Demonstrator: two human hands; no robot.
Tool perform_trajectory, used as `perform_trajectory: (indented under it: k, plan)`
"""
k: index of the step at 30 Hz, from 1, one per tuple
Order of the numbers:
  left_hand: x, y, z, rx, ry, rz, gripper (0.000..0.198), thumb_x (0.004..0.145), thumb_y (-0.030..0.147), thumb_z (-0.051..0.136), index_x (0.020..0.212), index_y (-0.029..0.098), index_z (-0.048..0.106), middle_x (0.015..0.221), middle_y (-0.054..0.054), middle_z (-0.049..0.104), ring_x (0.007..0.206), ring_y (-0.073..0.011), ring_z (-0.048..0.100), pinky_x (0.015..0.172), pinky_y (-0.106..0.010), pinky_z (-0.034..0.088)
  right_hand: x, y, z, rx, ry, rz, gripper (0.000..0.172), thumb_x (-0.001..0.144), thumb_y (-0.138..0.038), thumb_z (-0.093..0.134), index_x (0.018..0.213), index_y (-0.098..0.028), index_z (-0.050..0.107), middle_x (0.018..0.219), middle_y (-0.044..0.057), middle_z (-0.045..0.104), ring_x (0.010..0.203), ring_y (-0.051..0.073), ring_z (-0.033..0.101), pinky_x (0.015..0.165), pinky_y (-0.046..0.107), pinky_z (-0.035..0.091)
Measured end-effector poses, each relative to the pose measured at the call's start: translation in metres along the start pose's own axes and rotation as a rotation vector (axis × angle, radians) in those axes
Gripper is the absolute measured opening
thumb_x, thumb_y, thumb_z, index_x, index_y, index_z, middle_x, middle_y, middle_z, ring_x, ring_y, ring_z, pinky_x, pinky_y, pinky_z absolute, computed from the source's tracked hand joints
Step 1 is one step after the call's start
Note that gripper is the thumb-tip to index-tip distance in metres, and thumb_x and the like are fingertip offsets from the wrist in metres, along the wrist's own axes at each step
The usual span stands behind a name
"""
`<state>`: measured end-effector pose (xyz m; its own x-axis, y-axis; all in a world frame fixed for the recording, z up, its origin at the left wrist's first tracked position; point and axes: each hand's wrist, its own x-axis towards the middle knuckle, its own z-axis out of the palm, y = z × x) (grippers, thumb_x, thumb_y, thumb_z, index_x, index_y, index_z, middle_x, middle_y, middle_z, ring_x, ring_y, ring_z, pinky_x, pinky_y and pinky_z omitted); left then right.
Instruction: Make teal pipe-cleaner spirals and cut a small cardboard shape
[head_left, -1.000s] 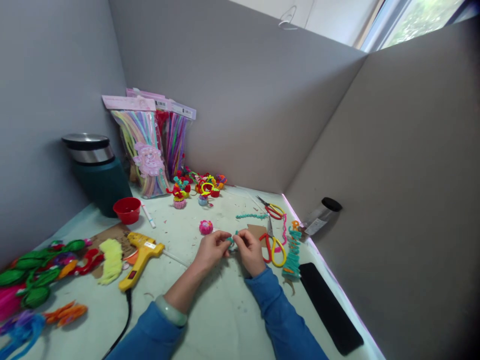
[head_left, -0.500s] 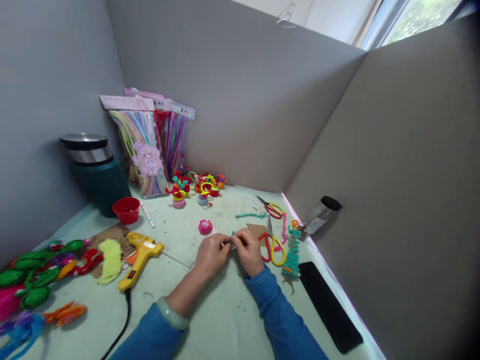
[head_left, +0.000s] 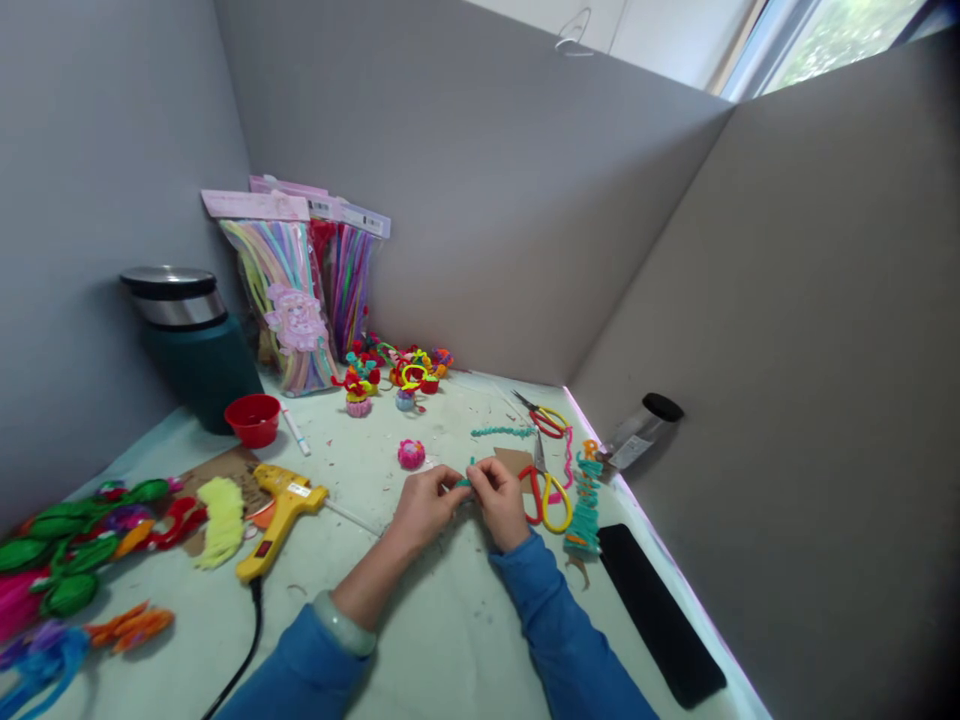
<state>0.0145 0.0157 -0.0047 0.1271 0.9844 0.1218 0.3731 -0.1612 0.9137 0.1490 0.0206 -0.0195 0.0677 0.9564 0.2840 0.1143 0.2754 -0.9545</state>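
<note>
Fingertips of my left hand (head_left: 427, 508) pinch a short teal pipe cleaner (head_left: 463, 483), mostly hidden between the two hands. My right hand (head_left: 499, 500) is closed on the same piece from the other side, and a small teal end sticks up by its thumb. Beyond the hands sits a small pink pipe-cleaner ball (head_left: 411, 454). Behind my right hand lies a twisted teal pipe cleaner (head_left: 502, 432). Red-and-yellow scissors (head_left: 546, 490) rest just right of that hand, partly over a piece of cardboard (head_left: 514, 462).
A yellow glue gun (head_left: 281, 520) with a black cord lies left, near a red cup (head_left: 253, 420) and a teal bottle (head_left: 199, 350). Bags of pipe cleaners (head_left: 285, 300) lean at the back. A teal coil (head_left: 583, 505) and a black strip (head_left: 660, 615) lie right.
My fingers have shifted slightly around the teal piece, and more of it now shows between the hands. Everything else on the table stays put.
</note>
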Motion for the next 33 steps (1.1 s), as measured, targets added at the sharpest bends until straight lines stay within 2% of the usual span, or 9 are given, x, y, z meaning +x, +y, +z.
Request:
perform_trajectory:
  k: [5, 9, 14, 16, 19, 22, 27, 33]
  plan:
    - [-0.003, 0.002, -0.001, 0.125, 0.055, 0.11, 0.02, 0.074, 0.03, 0.055, 0.073, 0.016, 0.069, 0.062, -0.003, 0.066, 0.051, -0.0118, 0.052, 0.052, -0.022, 0.034, -0.001, 0.001, 0.001, 0.009, 0.004, 0.013, 0.022, 0.078, -0.036, 0.058, 0.068, -0.018, 0.051, 0.055, -0.006, 0.04, 0.05, 0.009, 0.037, 0.049, 0.022, 0.032]
    - [-0.004, 0.005, -0.002, 0.103, 0.051, 0.199, 0.019, 0.075, 0.028, 0.054, 0.071, 0.017, 0.069, 0.064, -0.003, 0.065, 0.053, -0.0111, 0.05, 0.053, -0.022, 0.033, -0.001, 0.0, 0.0, 0.034, -0.011, 0.045, 0.024, 0.078, -0.037, 0.059, 0.067, -0.018, 0.05, 0.054, -0.006, 0.04, 0.048, 0.009, 0.036, 0.046, 0.021, 0.031]
    - [-0.002, 0.0, 0.001, -0.092, 0.005, 0.067, 0.022, 0.073, 0.034, 0.057, 0.069, 0.015, 0.066, 0.052, 0.0, 0.058, 0.044, -0.0094, 0.044, 0.046, -0.021, 0.031, 0.001, -0.004, 0.001, 0.133, -0.025, 0.125, 0.024, 0.078, -0.039, 0.058, 0.071, -0.018, 0.05, 0.056, -0.007, 0.04, 0.045, 0.008, 0.035, 0.042, 0.02, 0.029]
    - [0.0, -0.002, 0.001, -0.133, -0.003, 0.015, 0.023, 0.071, 0.036, 0.058, 0.068, 0.014, 0.065, 0.048, 0.002, 0.055, 0.041, -0.0089, 0.043, 0.043, -0.021, 0.03, 0.001, -0.005, 0.0, 0.171, -0.01, 0.081, 0.02, 0.079, -0.038, 0.058, 0.084, -0.019, 0.054, 0.061, -0.006, 0.042, 0.046, 0.008, 0.036, 0.042, 0.02, 0.03]
    - [0.001, -0.002, 0.0, -0.203, -0.036, -0.021, 0.024, 0.069, 0.037, 0.06, 0.066, 0.014, 0.063, 0.045, 0.003, 0.051, 0.038, -0.0081, 0.042, 0.041, -0.021, 0.03, 0.002, -0.007, -0.003, 0.16, -0.067, 0.013, 0.022, 0.083, -0.035, 0.053, 0.099, -0.02, 0.057, 0.066, -0.004, 0.044, 0.049, 0.008, 0.038, 0.045, 0.02, 0.033]
    - [0.0, 0.002, -0.004, -0.312, -0.072, -0.048, 0.024, 0.067, 0.036, 0.062, 0.066, 0.013, 0.061, 0.044, 0.004, 0.049, 0.036, -0.0071, 0.041, 0.039, -0.02, 0.03, 0.002, -0.007, -0.007, 0.093, -0.128, -0.005, 0.019, 0.084, -0.034, 0.052, 0.091, -0.019, 0.062, 0.068, -0.002, 0.048, 0.051, 0.009, 0.04, 0.046, 0.021, 0.033]
    - [0.001, 0.008, -0.008, -0.516, -0.074, -0.089, 0.03, 0.064, 0.041, 0.066, 0.065, 0.013, 0.056, 0.042, 0.005, 0.047, 0.033, -0.0055, 0.038, 0.037, -0.019, 0.027, 0.002, -0.003, -0.005, 0.031, -0.127, -0.062, 0.017, 0.08, -0.034, 0.057, 0.076, -0.018, 0.061, 0.073, 0.0, 0.052, 0.053, 0.01, 0.043, 0.048, 0.022, 0.036]
    - [0.003, 0.005, -0.006, -0.541, 0.012, -0.128, 0.031, 0.062, 0.043, 0.068, 0.066, 0.014, 0.056, 0.042, 0.005, 0.048, 0.033, -0.0057, 0.04, 0.037, -0.018, 0.027, 0.002, -0.001, -0.003, 0.122, -0.153, 0.111, 0.02, 0.077, -0.038, 0.059, 0.079, -0.018, 0.058, 0.048, -0.007, 0.045, 0.042, 0.009, 0.039, 0.042, 0.02, 0.031]
